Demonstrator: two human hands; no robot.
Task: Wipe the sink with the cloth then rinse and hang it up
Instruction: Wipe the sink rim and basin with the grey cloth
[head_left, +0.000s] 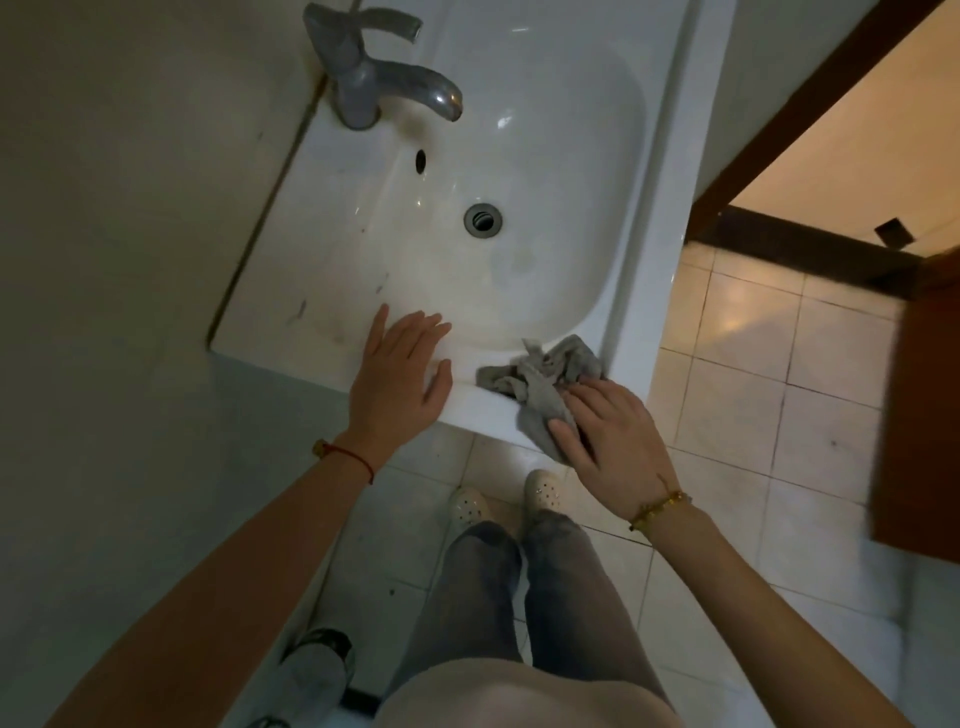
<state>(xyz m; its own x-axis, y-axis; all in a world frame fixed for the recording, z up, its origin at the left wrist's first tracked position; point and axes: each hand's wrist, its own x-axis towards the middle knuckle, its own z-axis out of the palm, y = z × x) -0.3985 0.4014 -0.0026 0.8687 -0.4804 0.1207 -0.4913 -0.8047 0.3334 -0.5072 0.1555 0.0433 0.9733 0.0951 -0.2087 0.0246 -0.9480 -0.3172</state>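
A white ceramic sink (291, 291) with stains on its left ledge fills the upper middle of the head view. A crumpled grey cloth (545, 379) lies on the sink's near rim at the right corner and hangs over the front edge. My right hand (613, 441) presses on the cloth, fingers curled around its hanging part. My left hand (400, 374) rests flat on the near rim to the left of the cloth, fingers spread, holding nothing. The drain (483, 220) sits in the basin's middle.
A grey metal tap (374, 78) stands at the sink's back left, no water running. A wall runs along the left. A brown wooden door (919, 405) and doorway lie to the right. Pale floor tiles (727, 415) and my feet are below the sink.
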